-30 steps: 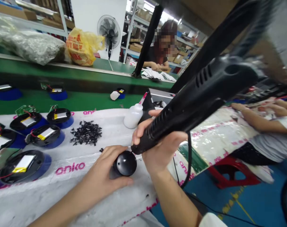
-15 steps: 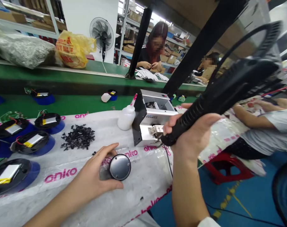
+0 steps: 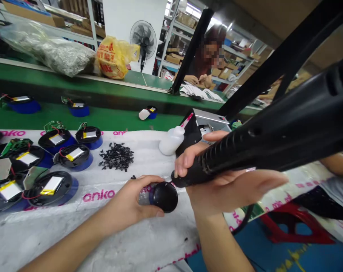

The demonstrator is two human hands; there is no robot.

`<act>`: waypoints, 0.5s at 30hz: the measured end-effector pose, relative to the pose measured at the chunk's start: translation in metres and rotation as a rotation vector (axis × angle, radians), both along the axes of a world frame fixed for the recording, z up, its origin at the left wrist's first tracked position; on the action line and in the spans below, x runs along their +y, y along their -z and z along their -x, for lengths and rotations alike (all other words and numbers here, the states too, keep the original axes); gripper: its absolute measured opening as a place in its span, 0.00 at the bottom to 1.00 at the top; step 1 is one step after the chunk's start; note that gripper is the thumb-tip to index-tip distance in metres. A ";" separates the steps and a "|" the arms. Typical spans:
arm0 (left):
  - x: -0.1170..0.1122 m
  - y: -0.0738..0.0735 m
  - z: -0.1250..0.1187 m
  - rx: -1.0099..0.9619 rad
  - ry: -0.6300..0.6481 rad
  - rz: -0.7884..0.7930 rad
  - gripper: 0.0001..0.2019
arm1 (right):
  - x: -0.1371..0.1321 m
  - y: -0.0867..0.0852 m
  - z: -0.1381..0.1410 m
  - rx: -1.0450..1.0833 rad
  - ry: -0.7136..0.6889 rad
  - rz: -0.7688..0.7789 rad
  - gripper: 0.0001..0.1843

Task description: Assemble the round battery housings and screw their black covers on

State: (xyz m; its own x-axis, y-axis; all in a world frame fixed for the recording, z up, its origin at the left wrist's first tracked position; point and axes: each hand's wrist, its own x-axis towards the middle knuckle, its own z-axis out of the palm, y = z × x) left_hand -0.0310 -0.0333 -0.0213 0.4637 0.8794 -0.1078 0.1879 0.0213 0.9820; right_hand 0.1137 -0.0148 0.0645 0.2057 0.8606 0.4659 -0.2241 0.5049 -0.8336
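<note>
My left hand [image 3: 128,204] is closed round the side of a small cylindrical part [image 3: 166,198] with a dark, round end face and a clear-looking body. That end face is turned towards me and to the right. In my right hand [image 3: 213,196] lies a black electric screwdriver [image 3: 250,136], its tip pointing down and left. The tip is at the upper rim of the part's face; whether it touches a screw I cannot tell. A pile of small black pieces [image 3: 117,156] lies beyond my left hand.
Blue round housings [image 3: 82,158] with batteries and wires crowd the left side. Behind my right hand stand a white bottle [image 3: 171,141] and a metal-cased machine [image 3: 212,119]. A green conveyor [image 3: 109,119] runs beyond. Across it a person [image 3: 201,71] works. A red stool [image 3: 298,224] is at right.
The screwdriver has swung down and left, bringing its tip to the part's rim. The part's face now looks dark instead of shiny. The view has shifted left.
</note>
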 end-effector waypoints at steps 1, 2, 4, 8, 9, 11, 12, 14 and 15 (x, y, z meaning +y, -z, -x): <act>0.000 0.000 0.000 -0.009 -0.002 0.008 0.28 | 0.001 0.003 0.000 -0.002 -0.003 -0.010 0.30; 0.001 -0.001 -0.001 -0.024 -0.003 0.018 0.27 | 0.002 0.006 -0.001 -0.008 -0.015 -0.023 0.29; 0.002 -0.001 -0.001 -0.067 -0.005 0.053 0.27 | 0.002 0.012 -0.002 -0.021 -0.053 -0.063 0.28; 0.002 -0.003 -0.004 -0.149 -0.005 0.140 0.27 | 0.001 0.020 -0.004 -0.024 -0.081 -0.124 0.26; 0.002 -0.004 -0.005 -0.157 -0.011 0.151 0.26 | 0.002 0.020 -0.005 -0.024 -0.086 -0.132 0.26; 0.001 -0.005 -0.006 -0.170 -0.036 0.168 0.26 | 0.003 0.020 -0.005 -0.027 -0.116 -0.132 0.25; 0.000 -0.006 -0.007 -0.180 -0.049 0.182 0.26 | 0.004 0.019 -0.005 -0.024 -0.128 -0.129 0.25; -0.001 -0.006 -0.008 -0.198 -0.069 0.203 0.26 | 0.005 0.019 -0.004 -0.023 -0.119 -0.107 0.25; -0.001 -0.006 -0.008 -0.202 -0.078 0.204 0.26 | 0.005 0.019 -0.003 -0.019 -0.104 -0.095 0.24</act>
